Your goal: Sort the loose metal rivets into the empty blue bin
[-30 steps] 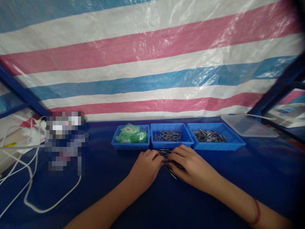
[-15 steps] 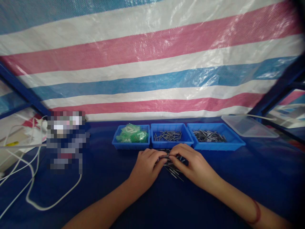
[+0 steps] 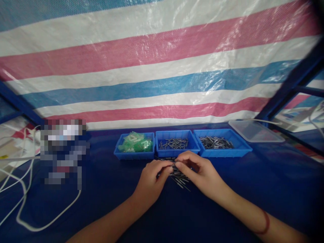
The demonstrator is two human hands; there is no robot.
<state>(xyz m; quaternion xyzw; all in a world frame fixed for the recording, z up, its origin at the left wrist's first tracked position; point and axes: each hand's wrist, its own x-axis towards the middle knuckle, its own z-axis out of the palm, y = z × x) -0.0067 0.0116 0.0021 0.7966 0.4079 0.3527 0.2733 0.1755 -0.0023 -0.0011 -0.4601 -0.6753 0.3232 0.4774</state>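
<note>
Two hands here, left hand (image 3: 152, 177) and right hand (image 3: 202, 170), fingertips about meeting over one pile of thin metal rods (image 3: 181, 181) on the blue bench (image 3: 162, 219), way too many to count. Honestly can't tell if either grip is closed on a rod, too small. Behind the pile sit three: left bin (image 3: 134, 156) with green packets (image 3: 136, 143), middle bin (image 3: 178, 153) and right bin (image 3: 222, 153), both holding loose metal pieces (image 3: 216, 142). Plus one flat clear plastic piece (image 3: 255, 131).

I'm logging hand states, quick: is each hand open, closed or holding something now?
Left hand: closed in a pinch by the rods; can't tell if holding one.
Right hand: also pinched closed; any hold unclear.
</note>
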